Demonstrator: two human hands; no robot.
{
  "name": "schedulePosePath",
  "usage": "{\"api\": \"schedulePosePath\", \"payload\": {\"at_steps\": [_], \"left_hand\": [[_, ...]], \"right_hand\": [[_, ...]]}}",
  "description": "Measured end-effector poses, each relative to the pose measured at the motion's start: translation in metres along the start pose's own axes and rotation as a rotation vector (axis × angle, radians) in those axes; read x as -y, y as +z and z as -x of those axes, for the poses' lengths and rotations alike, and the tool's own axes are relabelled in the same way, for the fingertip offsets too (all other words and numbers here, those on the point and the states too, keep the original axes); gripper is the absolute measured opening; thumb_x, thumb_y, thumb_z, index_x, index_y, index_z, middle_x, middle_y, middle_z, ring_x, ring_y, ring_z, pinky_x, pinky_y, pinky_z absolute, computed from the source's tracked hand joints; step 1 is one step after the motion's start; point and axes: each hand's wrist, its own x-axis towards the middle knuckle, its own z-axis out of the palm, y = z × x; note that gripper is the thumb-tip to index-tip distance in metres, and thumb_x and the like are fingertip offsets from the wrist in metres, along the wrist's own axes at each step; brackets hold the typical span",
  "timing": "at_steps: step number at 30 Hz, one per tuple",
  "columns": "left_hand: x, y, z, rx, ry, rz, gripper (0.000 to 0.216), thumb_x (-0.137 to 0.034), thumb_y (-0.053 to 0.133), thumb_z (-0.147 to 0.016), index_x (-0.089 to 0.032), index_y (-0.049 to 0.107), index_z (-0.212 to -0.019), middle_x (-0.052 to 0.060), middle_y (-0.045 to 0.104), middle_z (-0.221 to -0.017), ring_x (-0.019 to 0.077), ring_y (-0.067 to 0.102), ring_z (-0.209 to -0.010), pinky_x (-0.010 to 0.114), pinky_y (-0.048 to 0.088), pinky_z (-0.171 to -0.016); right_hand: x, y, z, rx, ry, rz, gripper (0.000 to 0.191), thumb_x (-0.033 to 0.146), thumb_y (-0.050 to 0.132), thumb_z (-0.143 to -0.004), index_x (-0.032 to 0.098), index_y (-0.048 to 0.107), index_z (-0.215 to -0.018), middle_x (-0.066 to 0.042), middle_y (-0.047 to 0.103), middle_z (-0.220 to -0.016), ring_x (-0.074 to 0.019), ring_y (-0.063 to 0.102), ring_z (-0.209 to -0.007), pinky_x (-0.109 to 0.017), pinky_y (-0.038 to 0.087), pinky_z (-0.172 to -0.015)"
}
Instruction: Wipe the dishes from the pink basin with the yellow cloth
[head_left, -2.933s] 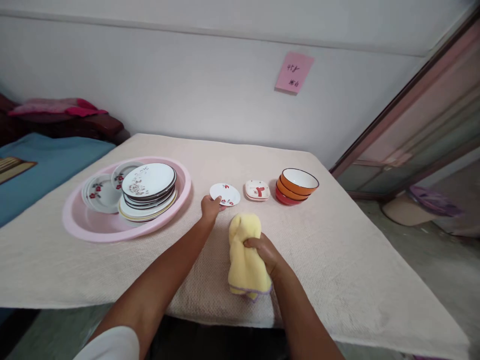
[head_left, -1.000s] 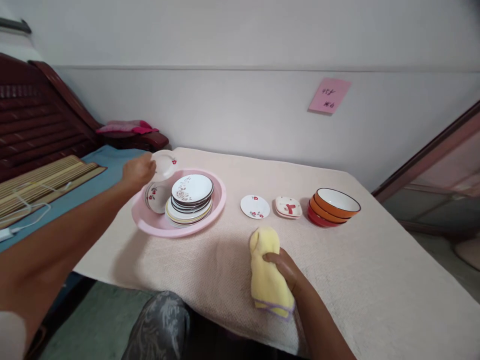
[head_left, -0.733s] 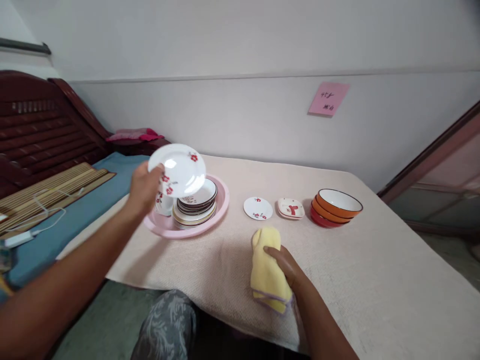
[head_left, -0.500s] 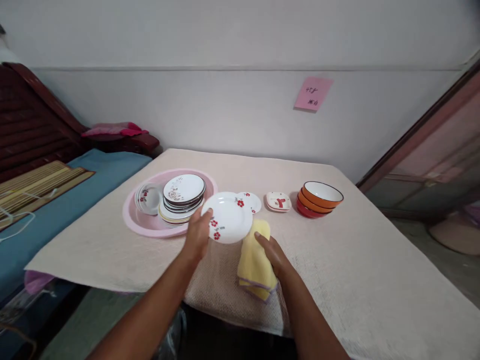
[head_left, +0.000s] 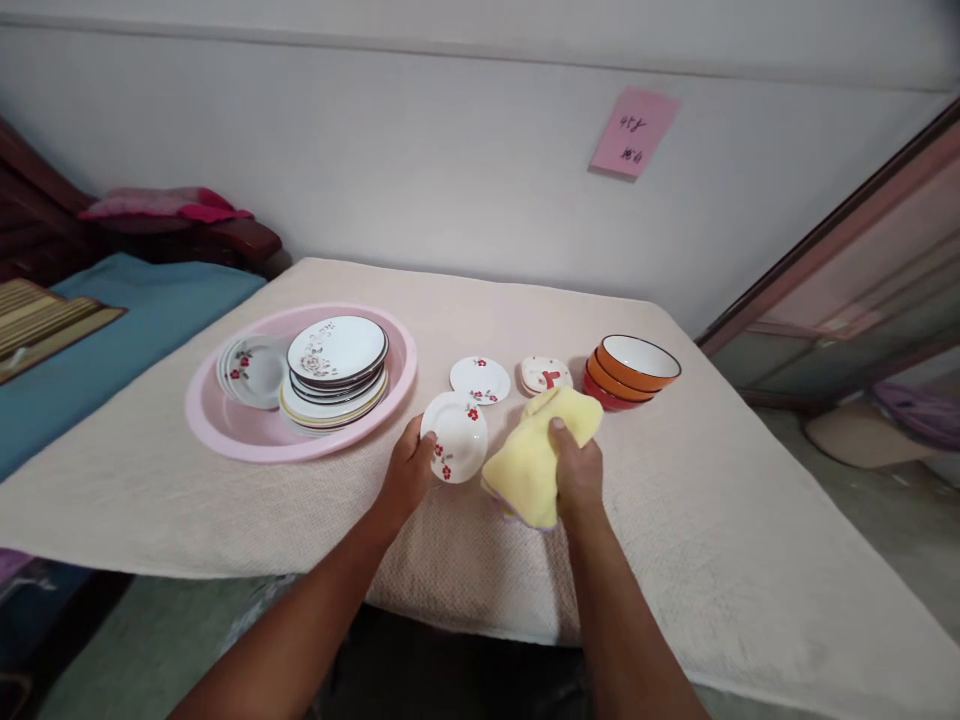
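Since 0.7 s ago, the flowered plate has come from above the pink tub to the middle of the table, and the yellow cloth has been lifted and turned toward it. White with small red flowers, the plate is tilted, its upper face showing, near the front of the cloth-covered table. The left hand pinches it by the left rim, thumb on the upper face. The right hand grips the bunched cloth, thumb on top, just beside the plate's right edge; whether cloth and plate touch cannot be told.

Just behind the held plate, a smaller white plate with red flowers lies flat. To its right are small square dishes, stacked, their near edge partly hidden by the cloth; next to them, 2 orange bowls are nested in 1 red bowl.

On the left, the tub holds a stack of plates topped by a brown-patterned white plate, with flowered dishes leaning beside it. Behind the table, a pink note with handwriting sits on the pale wall. Farther left, a striped mat lies on a blue cover.
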Motion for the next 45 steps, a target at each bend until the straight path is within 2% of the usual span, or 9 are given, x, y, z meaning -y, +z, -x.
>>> {"api": "schedulePosePath", "payload": {"at_steps": [3,6,9,11,17,21,31,38,45], "left_hand": [[-0.003,0.007,0.005,0.085,0.001,0.001,0.036,-0.027,0.041,-0.087,-0.016,0.053,-0.118,0.007,0.062,-0.106,0.0186,0.056,-0.094,0.031,0.044,-0.082],[-0.002,0.011,0.013,0.224,0.021,-0.011,0.038,-0.026,0.043,-0.086,-0.018,0.052,-0.122,0.008,0.061,-0.116,0.0208,0.056,-0.101,0.033,0.043,-0.087],[0.003,0.012,0.019,0.334,0.039,-0.023,0.034,-0.026,0.047,-0.084,-0.015,0.056,-0.116,0.009,0.063,-0.112,0.0226,0.058,-0.098,0.034,0.045,-0.086],[0.004,0.012,0.022,0.358,0.042,-0.014,0.034,-0.023,0.047,-0.085,-0.015,0.056,-0.116,0.009,0.064,-0.109,0.0218,0.059,-0.094,0.034,0.045,-0.084],[-0.007,0.019,0.026,0.231,0.044,0.158,0.038,-0.023,0.049,-0.083,-0.02,0.056,-0.12,0.007,0.062,-0.115,0.0209,0.057,-0.103,0.033,0.042,-0.093],[-0.009,0.02,0.03,0.166,0.051,0.192,0.042,-0.023,0.051,-0.082,-0.019,0.054,-0.123,0.008,0.059,-0.122,0.0208,0.055,-0.109,0.033,0.039,-0.097],[0.0,0.016,0.032,-0.022,0.188,0.115,0.044,-0.025,0.044,-0.088,-0.019,0.044,-0.132,0.009,0.053,-0.13,0.0216,0.049,-0.117,0.035,0.036,-0.101],[-0.001,0.023,0.03,0.068,0.139,0.177,0.048,-0.026,0.049,-0.085,-0.018,0.043,-0.132,0.01,0.05,-0.134,0.0222,0.046,-0.123,0.035,0.032,-0.105],[0.004,0.034,0.036,0.322,-0.014,0.332,0.057,-0.022,0.054,-0.08,-0.021,0.041,-0.136,0.009,0.048,-0.136,0.0221,0.047,-0.122,0.035,0.034,-0.104]], "right_hand": [[-0.004,0.014,0.023,0.172,-0.153,0.145,0.034,0.046,0.062,-0.073,0.014,0.061,-0.085,-0.006,0.068,-0.077,-0.0196,0.062,-0.065,-0.03,0.05,-0.058],[-0.009,0.03,0.046,0.333,-0.462,0.379,0.023,0.038,0.06,-0.075,0.017,0.058,-0.086,-0.005,0.063,-0.079,-0.0189,0.058,-0.071,-0.031,0.047,-0.063],[-0.011,0.041,0.055,0.378,-0.728,0.58,0.015,0.028,0.058,-0.075,0.019,0.056,-0.086,-0.005,0.057,-0.084,-0.0194,0.054,-0.076,-0.032,0.044,-0.068],[-0.013,0.044,0.053,0.358,-0.788,0.664,0.012,0.024,0.055,-0.075,0.019,0.055,-0.086,-0.004,0.054,-0.082,-0.0188,0.052,-0.075,-0.031,0.042,-0.067],[-0.021,0.039,0.031,0.183,-0.764,0.704,0.015,0.021,0.048,-0.076,0.019,0.055,-0.09,-0.004,0.054,-0.082,-0.0191,0.049,-0.077,-0.031,0.04,-0.069],[-0.023,0.032,0.02,0.06,-0.581,0.687,0.02,0.025,0.048,-0.074,0.018,0.057,-0.09,-0.004,0.058,-0.082,-0.0192,0.051,-0.074,-0.032,0.041,-0.07],[-0.029,0.026,0.021,0.065,-0.191,0.332,0.035,0.036,0.054,-0.076,0.019,0.061,-0.105,-0.007,0.068,-0.101,-0.0225,0.061,-0.089,-0.032,0.046,-0.078],[-0.029,0.024,0.016,0.077,-0.038,0.132,0.038,0.041,0.058,-0.073,0.016,0.061,-0.102,-0.007,0.069,-0.098,-0.0218,0.063,-0.081,-0.031,0.051,-0.07],[-0.02,0.027,0.019,0.103,-0.253,0.301,0.025,0.032,0.055,-0.074,0.018,0.06,-0.094,-0.004,0.064,-0.09,-0.0211,0.058,-0.083,-0.034,0.047,-0.078]]}}
